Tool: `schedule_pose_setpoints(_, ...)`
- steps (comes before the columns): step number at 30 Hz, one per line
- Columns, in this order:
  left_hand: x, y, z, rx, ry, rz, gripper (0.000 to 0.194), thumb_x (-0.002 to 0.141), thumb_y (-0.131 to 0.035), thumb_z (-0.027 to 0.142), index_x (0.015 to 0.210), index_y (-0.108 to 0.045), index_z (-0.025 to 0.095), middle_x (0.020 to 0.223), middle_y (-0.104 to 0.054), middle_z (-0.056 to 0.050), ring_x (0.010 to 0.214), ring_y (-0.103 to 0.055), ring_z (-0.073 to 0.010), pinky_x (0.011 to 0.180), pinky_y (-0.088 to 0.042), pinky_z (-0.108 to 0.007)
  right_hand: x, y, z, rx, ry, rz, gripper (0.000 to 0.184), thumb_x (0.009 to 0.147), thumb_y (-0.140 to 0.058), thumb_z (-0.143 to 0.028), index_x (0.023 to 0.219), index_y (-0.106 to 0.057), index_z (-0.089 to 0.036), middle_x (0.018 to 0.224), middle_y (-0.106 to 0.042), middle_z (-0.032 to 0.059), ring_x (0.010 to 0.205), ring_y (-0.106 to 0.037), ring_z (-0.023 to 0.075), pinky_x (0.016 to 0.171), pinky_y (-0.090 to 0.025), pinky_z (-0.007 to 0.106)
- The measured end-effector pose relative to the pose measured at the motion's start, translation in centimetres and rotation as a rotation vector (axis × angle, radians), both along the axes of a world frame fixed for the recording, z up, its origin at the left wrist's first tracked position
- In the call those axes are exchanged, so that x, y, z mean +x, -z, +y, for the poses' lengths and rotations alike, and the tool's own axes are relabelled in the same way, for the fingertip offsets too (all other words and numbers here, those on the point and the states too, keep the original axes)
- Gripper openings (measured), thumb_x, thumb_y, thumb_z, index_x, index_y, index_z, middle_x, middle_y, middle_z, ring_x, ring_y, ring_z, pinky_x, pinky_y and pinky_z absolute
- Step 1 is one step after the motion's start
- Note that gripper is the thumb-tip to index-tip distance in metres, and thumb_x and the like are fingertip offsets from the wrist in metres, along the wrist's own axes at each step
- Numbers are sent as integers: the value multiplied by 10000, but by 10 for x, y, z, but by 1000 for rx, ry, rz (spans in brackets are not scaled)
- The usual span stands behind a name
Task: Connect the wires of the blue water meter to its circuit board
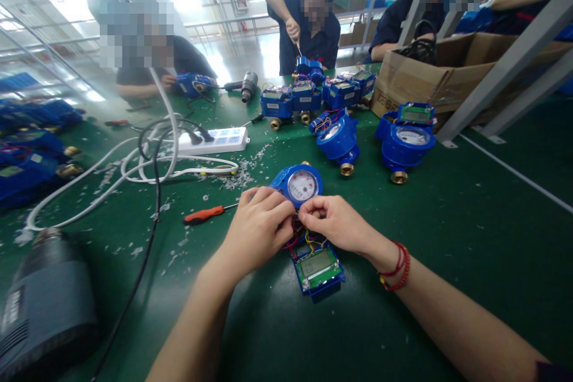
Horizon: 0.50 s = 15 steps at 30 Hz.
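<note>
A blue water meter with a round white dial lies on the green table in front of me. Its opened lid with a green circuit board and display lies just below, joined by thin coloured wires. My left hand and my right hand meet between dial and board. Both have fingers pinched together on the wires. A red bead bracelet sits on my right wrist.
An orange-handled screwdriver lies left of my hands. A white power strip with tangled cables and plastic shavings sits behind. More blue meters stand at the back, near a cardboard box. Three people work across the table. A dark tool sits bottom left.
</note>
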State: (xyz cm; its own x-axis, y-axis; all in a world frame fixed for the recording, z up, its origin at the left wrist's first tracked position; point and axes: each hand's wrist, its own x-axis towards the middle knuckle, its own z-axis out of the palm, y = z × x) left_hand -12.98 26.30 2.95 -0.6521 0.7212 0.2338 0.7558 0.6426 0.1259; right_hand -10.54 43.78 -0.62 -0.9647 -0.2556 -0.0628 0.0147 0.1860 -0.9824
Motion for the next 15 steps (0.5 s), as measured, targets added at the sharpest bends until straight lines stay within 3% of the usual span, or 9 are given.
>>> schedule_pose_setpoints(7,-1,2,-2,17,0,-28,154,862,-412,254,801,-544,202,853,-578,-9,895,-451,-184,852,-303,-371,-1,2,0,-70,7,-33,120,764,-555,-247,758,-582,-130,624,-497,-26,537,-395,70,494,-291,200)
schedule_pose_setpoints(15,0,1,1,-3,-18,5,175,861,-407,261,770,-542,197,836,-574,-16,884,-449,-193,843,-310,-381,0,1,0,-41,24,-20,108,753,-552,-221,748,-587,-119,618,-504,-23,540,-405,71,497,-305,196)
